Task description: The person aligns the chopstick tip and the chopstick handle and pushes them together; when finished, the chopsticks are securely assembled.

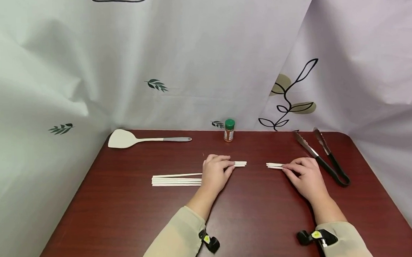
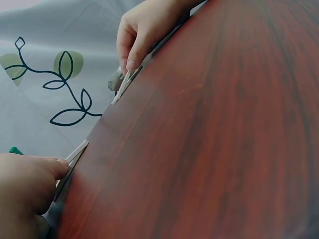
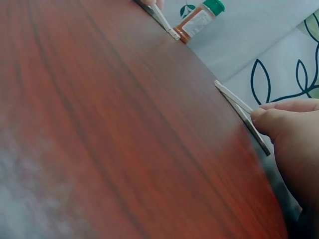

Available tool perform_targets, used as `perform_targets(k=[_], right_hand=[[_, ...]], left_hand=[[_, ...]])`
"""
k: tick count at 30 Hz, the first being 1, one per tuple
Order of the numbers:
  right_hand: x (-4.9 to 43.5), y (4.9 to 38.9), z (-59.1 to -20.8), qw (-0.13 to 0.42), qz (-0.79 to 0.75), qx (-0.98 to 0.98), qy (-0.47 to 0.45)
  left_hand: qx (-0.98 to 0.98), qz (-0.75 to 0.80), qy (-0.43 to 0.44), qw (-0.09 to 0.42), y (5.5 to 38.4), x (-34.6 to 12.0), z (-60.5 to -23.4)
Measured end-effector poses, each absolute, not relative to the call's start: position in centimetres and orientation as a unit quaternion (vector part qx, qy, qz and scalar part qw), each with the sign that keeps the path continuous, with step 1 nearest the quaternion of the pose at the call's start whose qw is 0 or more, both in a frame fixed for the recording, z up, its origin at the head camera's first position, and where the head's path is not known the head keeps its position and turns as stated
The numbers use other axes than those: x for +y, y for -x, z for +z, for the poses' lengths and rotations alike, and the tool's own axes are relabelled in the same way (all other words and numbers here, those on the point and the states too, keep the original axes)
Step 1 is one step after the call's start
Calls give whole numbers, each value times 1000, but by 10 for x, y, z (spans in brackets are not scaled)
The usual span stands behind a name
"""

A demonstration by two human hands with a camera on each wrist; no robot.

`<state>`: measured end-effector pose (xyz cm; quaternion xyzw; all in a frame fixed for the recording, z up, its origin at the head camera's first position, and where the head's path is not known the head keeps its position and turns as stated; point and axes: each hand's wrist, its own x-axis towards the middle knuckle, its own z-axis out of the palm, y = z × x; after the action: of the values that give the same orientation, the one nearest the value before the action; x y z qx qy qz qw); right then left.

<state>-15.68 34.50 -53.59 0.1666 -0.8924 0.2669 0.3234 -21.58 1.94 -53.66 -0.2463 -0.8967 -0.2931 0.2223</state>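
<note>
My left hand (image 1: 216, 173) pinches thin white sticks, whose ends (image 1: 240, 164) show past the thumb to the right. A row of several white sticks (image 1: 177, 180) lies to that hand's left, their right ends hidden behind it. Farther right, my right hand (image 1: 304, 175) pinches a few white sticks (image 1: 274, 166) between thumb and fingers, with short ends pointing left. A gap of bare table separates the two sets of ends. In the right wrist view the sticks (image 3: 232, 95) in my right hand (image 3: 291, 134) slant down close to the tabletop.
A white spatula (image 1: 122, 139) with a grey-ended handle lies at the back left of the dark red table (image 1: 252, 219). Near the back edge stands a green-capped spice bottle (image 1: 229, 131). Black-handled tongs (image 1: 328, 164) lie just beyond my right hand. White curtains (image 1: 202, 66) hang around the table.
</note>
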Motion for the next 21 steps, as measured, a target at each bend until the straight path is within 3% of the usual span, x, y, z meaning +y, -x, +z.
perform_targets(k=[21], right_hand=[[342, 162, -541, 320, 270, -894, -161]], left_hand=[[-908, -276, 238, 208, 216, 23, -536]])
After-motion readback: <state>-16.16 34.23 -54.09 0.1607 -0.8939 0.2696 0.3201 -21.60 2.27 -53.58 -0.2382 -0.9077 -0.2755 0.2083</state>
